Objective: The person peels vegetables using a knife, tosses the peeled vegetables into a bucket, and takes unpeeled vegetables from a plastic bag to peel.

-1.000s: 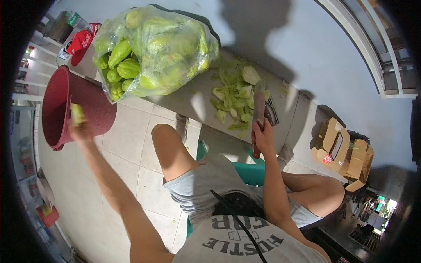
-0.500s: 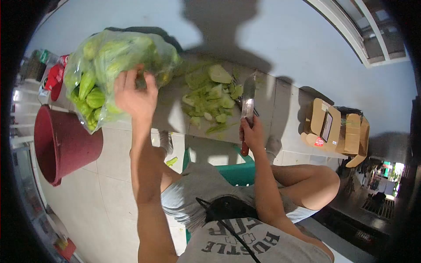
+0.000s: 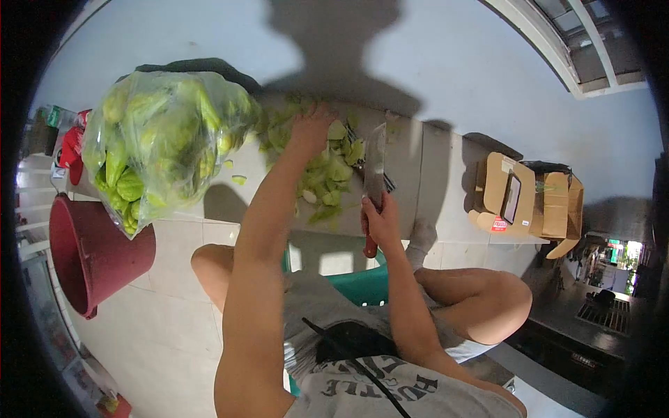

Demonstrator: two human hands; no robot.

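My left hand (image 3: pixel 313 129) reaches down into the pile of pale green peelings and cut pieces (image 3: pixel 327 177) on the tiled ledge; its fingertips are hidden or blurred there. In my right hand (image 3: pixel 380 219) is a large knife (image 3: pixel 374 164) with a reddish handle, its blade pointing up toward the wall, just right of the pile. A dark striped object lies partly under the blade. To the left, a clear plastic bag (image 3: pixel 167 132) full of green chayotes rests on the ledge, with several chayotes (image 3: pixel 129 186) showing at its opening.
A dark red bucket (image 3: pixel 104 244) lies tilted at the left, below the bag. Opened cardboard boxes (image 3: pixel 554 205) sit on the right. Beneath my legs is a green plastic seat or crate (image 3: pixel 359 284). A red cap (image 3: pixel 71 150) is at the far left.
My left hand has gone from the bucket, past the bag, to the peelings; the green piece it held is no longer visible. My right hand still holds the knife. The view has shifted.
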